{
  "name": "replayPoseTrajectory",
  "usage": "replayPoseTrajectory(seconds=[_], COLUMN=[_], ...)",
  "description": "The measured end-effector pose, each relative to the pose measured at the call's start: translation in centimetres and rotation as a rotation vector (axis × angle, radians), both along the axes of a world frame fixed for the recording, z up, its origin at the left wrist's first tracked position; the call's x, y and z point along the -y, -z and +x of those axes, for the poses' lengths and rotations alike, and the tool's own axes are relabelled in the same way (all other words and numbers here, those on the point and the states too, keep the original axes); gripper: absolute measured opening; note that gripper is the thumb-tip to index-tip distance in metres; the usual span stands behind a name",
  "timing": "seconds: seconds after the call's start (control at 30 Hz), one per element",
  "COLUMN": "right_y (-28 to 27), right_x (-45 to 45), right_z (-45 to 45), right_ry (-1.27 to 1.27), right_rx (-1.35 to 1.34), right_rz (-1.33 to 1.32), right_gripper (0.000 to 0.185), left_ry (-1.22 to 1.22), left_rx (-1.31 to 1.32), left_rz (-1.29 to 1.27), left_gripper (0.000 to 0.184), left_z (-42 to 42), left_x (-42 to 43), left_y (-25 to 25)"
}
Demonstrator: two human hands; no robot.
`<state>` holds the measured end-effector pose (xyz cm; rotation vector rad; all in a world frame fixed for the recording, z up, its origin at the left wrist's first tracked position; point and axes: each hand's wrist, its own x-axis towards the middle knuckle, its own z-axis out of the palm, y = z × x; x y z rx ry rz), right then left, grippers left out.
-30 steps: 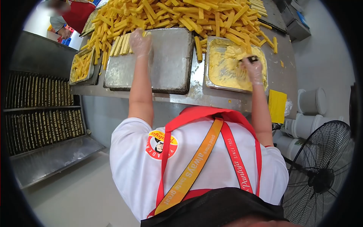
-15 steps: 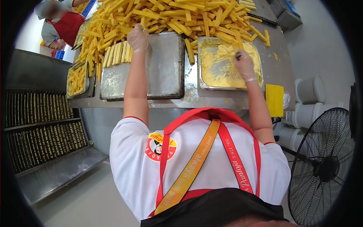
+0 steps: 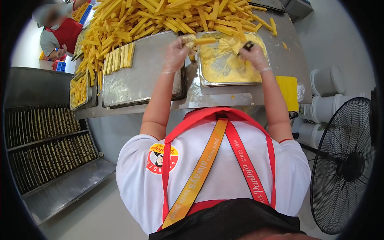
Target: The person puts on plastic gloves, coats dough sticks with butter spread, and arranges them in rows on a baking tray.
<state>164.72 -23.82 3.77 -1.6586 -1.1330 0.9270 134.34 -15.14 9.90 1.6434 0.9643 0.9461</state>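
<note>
In a thin clear glove, my left hand (image 3: 176,55) is closed round one end of a yellow cake stick (image 3: 205,41), which points right toward a metal tray of pale yellow cream (image 3: 208,83). My gloved right hand (image 3: 256,58) is over that tray, wrapped round a dark-handled tool (image 3: 248,46). The tool's working end is smeared with cream and its kind cannot be made out. Left of the cream lies a flat baking tray (image 3: 140,76), with a row of coated sticks (image 3: 119,59) along its upper left part.
A large heap of yellow sticks (image 3: 160,18) covers the far side of the metal table. A smaller tray (image 3: 79,90) of sticks sits at the left edge. A loaded rack (image 3: 48,136) stands left, a fan (image 3: 350,166) right. A co-worker (image 3: 62,32) is at the far left.
My left hand has come away from the heap and moved right with a cake stick in it. My right hand stays over the cream with the tool turned. The view has shifted slightly.
</note>
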Motion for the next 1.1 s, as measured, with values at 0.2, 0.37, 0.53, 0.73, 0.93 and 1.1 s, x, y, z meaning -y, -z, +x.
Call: replayPoseTrajectory(seconds=[0.2,0.37,0.53,0.73,0.93,1.1], right_y=[-4.1,-3.4,-1.2,0.0,-2.2,1.6], right_x=[3.6,1.9,2.2,2.6,3.3,2.0], right_z=[0.4,3.0,-0.7,-2.2,-3.6,-1.3], right_ry=[-0.307,-0.244,-0.028,0.089,0.055,0.086], right_rx=[0.414,0.496,-0.079,-0.446,-0.442,-0.263], right_rz=[0.079,0.023,0.282,0.254,0.298,0.262], right_gripper=[0.017,0.015,0.013,0.015,0.015,0.015], left_ry=[0.181,0.054,0.027,0.007,-0.002,-0.029], left_rx=[-0.222,-0.374,-0.38,-0.405,-0.404,-0.403], left_rz=[-0.095,0.187,0.185,0.262,0.238,0.223], left_gripper=[0.025,0.029,0.027,0.028,0.029,0.028], left_z=[1.8,2.8,3.8,4.5,4.7,4.5], left_x=[3.9,3.8,3.8,4.6,4.8,5.0], left_y=[3.7,7.2,7.1,6.1,6.8,7.3])
